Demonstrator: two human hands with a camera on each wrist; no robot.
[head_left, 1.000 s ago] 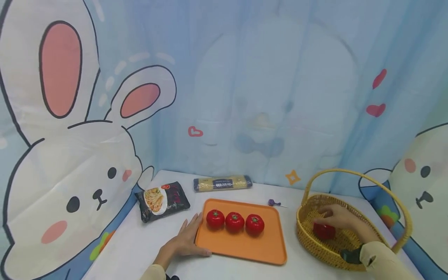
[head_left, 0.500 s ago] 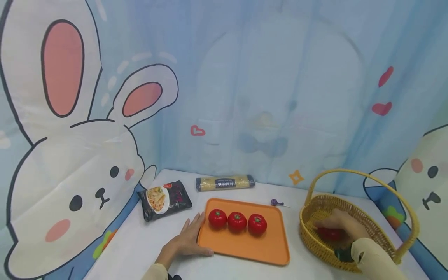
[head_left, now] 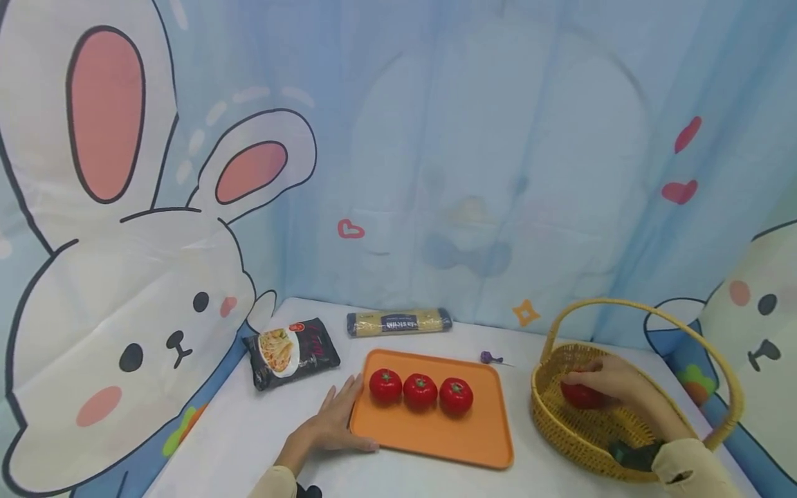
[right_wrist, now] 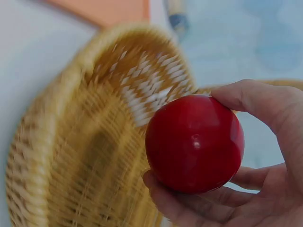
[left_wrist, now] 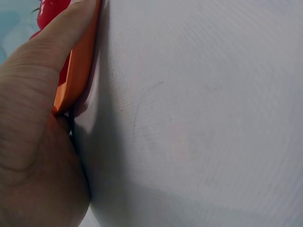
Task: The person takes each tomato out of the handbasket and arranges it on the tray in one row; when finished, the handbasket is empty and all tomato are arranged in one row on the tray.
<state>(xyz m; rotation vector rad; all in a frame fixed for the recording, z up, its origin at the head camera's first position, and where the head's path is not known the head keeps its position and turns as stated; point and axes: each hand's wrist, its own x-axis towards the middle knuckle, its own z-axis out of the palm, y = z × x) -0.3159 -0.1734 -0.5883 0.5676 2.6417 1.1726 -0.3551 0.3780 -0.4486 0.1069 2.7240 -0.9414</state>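
My right hand [head_left: 613, 380] grips a round, shiny red tomato [right_wrist: 194, 144] between thumb and fingers, inside the yellow wicker basket [head_left: 560, 439]. In the right wrist view the tomato stands above the basket floor; its stem end is hidden. My left hand [head_left: 336, 422] lies with fingers spread against the left edge of the orange tray [head_left: 448, 443]. Its thumb [left_wrist: 52, 42] runs along the tray's near edge in the left wrist view. Three red tomatoes with green stems sit in a row on the tray: left [head_left: 385, 386], middle [head_left: 420, 392] and right [head_left: 456, 396].
A black noodle packet [head_left: 292, 353] lies left of the tray. Behind the tray is a yellow pack of spaghetti [head_left: 399, 322]. A small purple object [head_left: 490, 357] with a thin stick lies between tray and basket. The basket's tall handle [head_left: 685, 328] arches over my right forearm.
My right hand reached lower into the basket, closed round the tomato and has raised it a little. My left hand stays at the tray's edge.
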